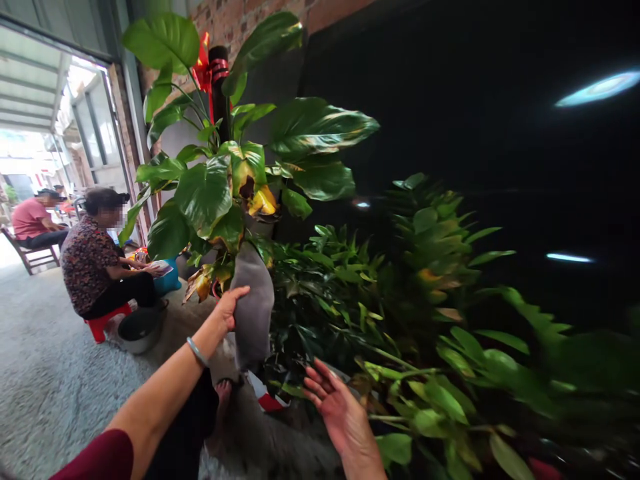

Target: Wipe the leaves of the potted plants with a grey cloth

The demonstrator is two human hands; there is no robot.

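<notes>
My left hand [231, 307] is closed on a grey cloth [253, 307], which hangs down in front of a tall potted plant. That plant [203, 193] has large green leaves around a dark pole [220, 87] with a red ribbon [203, 63]. Some of its lower leaves [263, 200] are yellow and brown. My right hand [333, 403] is open, palm up and fingers apart, with nothing in it. It is near the dark foliage, right of a red and white object [267, 393] on the floor.
More leafy plants [435, 387] spread along the dark, shiny wall on the right. At left, a person [97, 260] sits on a red stool [105, 323] beside a grey basin [139, 330]. Another person [37, 220] sits on a chair farther back, near the doorway.
</notes>
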